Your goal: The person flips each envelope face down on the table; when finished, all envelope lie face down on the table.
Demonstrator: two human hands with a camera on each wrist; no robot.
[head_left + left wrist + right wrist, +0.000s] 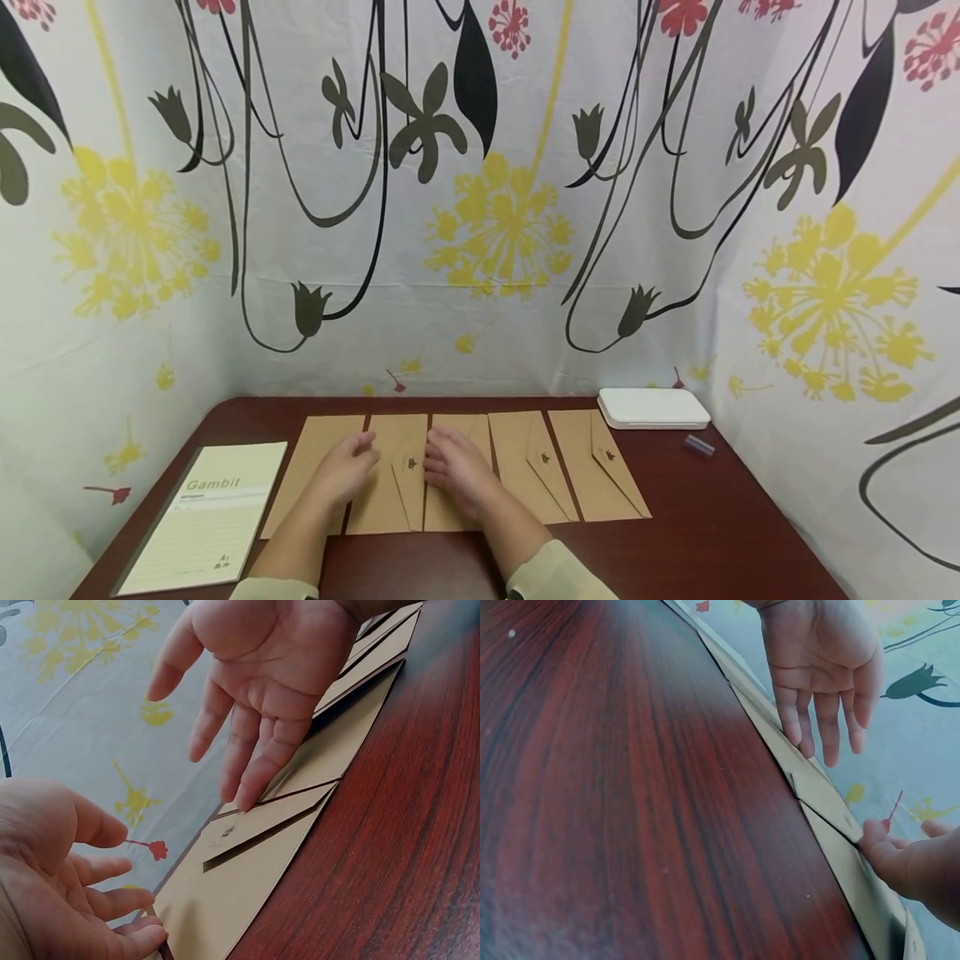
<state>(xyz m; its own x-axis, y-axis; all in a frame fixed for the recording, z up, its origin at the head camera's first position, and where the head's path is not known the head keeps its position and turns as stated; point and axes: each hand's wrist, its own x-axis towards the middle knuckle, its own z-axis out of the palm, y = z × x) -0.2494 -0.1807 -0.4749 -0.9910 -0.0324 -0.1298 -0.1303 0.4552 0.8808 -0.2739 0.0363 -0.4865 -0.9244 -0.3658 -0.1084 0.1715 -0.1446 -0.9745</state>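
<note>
Your left grip (343, 468) and right grip (459, 471), fingers relaxed and holding nothing, flank the second envelope (390, 487) from the left on the tabletop (660, 558), seemingly spaced to suit its width.

1. Our left hand (347, 468) is by the left edge of the second envelope from the left (388, 493), palm turned in, fingers loose and a bit bent.
2. Our right hand (459, 471) is by that envelope's right edge, palm turned in, fingers nearly straight.
3. Our left arm (302, 523) and right arm (516, 529) reach from its near side.
</note>
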